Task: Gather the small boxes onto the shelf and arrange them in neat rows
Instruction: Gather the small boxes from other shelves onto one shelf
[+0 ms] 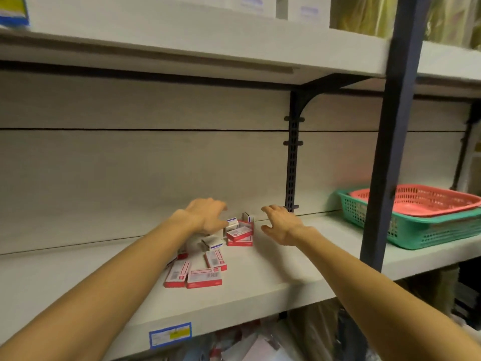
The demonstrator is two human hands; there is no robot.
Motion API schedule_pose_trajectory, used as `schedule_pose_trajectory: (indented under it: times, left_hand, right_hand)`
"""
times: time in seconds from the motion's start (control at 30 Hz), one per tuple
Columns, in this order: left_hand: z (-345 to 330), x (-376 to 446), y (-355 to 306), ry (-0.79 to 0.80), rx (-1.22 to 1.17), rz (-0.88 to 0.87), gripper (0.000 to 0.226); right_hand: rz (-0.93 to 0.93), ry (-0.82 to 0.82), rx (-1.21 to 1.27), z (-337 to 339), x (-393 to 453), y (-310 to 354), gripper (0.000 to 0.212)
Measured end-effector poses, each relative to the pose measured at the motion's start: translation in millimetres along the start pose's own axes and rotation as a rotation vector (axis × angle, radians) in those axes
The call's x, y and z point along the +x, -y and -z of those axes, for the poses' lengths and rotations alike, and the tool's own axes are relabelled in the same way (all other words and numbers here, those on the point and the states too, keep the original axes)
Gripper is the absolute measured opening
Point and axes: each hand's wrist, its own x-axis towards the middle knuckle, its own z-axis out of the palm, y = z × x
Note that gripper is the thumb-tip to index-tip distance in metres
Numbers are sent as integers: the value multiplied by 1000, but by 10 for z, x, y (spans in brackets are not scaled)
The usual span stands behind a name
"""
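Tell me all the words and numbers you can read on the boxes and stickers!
None can be read.
small boxes: red and white with barcodes, print too blurred.
blue-edged sticker on the shelf front: too small.
white boxes on the upper shelf: labels blurred.
yellow and blue pack, top left: blurred.

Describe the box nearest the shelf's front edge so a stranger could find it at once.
Start at the shelf with the blue label on its front edge. Above it lies a loose heap of boxes. The nearest box lies flat, red-edged, barcode up, its long side along the edge, rightmost of the front pair.
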Motion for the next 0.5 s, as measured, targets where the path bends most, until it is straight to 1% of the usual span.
schedule_pose_trajectory:
  times: [0.1, 0.3, 0.43, 0.5]
  left_hand:
    - [-75, 290, -40, 41, -29, -63, 54]
    - [-360, 738, -10, 100, -40, -72, 44]
    - [-564, 903, 144, 63, -126, -69, 49]
    - [-608, 949, 194, 37, -148, -57, 50]
  right_hand:
    - [2, -5, 25, -102, 208, -92, 60]
    - [96, -25, 26, -318, 566, -28, 59]
    - [151, -141, 58, -313, 708, -61, 42]
    - [181, -158, 50, -356, 706, -81, 36]
